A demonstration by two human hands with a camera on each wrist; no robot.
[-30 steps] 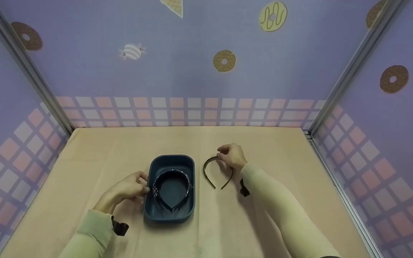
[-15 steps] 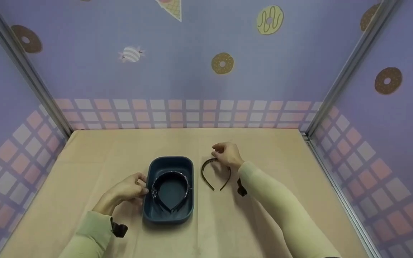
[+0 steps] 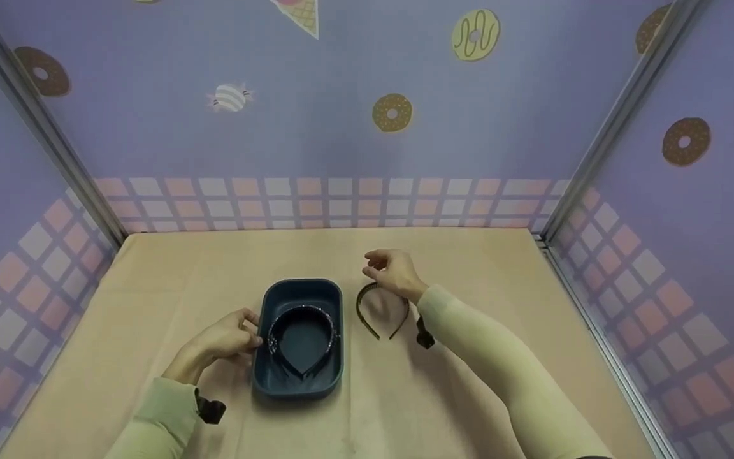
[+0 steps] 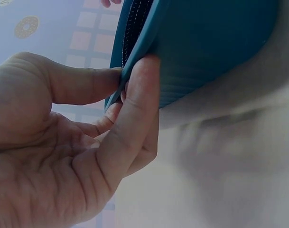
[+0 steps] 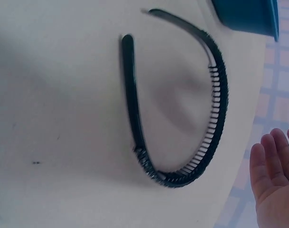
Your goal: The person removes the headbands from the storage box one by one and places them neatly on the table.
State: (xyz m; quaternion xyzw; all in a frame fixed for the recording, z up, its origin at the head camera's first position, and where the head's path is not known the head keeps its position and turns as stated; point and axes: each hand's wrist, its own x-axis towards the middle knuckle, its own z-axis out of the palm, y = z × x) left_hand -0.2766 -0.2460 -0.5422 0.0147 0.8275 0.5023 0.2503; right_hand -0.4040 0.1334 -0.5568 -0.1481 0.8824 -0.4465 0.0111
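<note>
My left hand (image 3: 232, 333) pinches the left rim of a dark blue rectangular plastic bin (image 3: 259, 376). In the left wrist view, the thumb and fingers of that hand (image 4: 63, 137) lie on either side of the bin wall (image 4: 210, 42). Inside the bin rests a black, sparkly headband (image 3: 276, 357), its ends toward me. To the right of the bin, a toothed dark headband (image 3: 367, 324) lies on the table. My right hand (image 3: 395, 273) hovers by its top curve and holds nothing. The right wrist view has the toothed headband (image 5: 222, 104) apart from the relaxed fingers (image 5: 272, 161).
A pale cloth covers the table (image 3: 469, 274). Purple walls (image 3: 316, 115) with printed sweets and pink-and-white checks stand at the back and both sides. Metal corner posts (image 3: 603, 153) rise at the back corners.
My right hand has shifted a little to the left and away from the toothed headband's right side. The left hand keeps its grip on the bin, and both headbands stay put.
</note>
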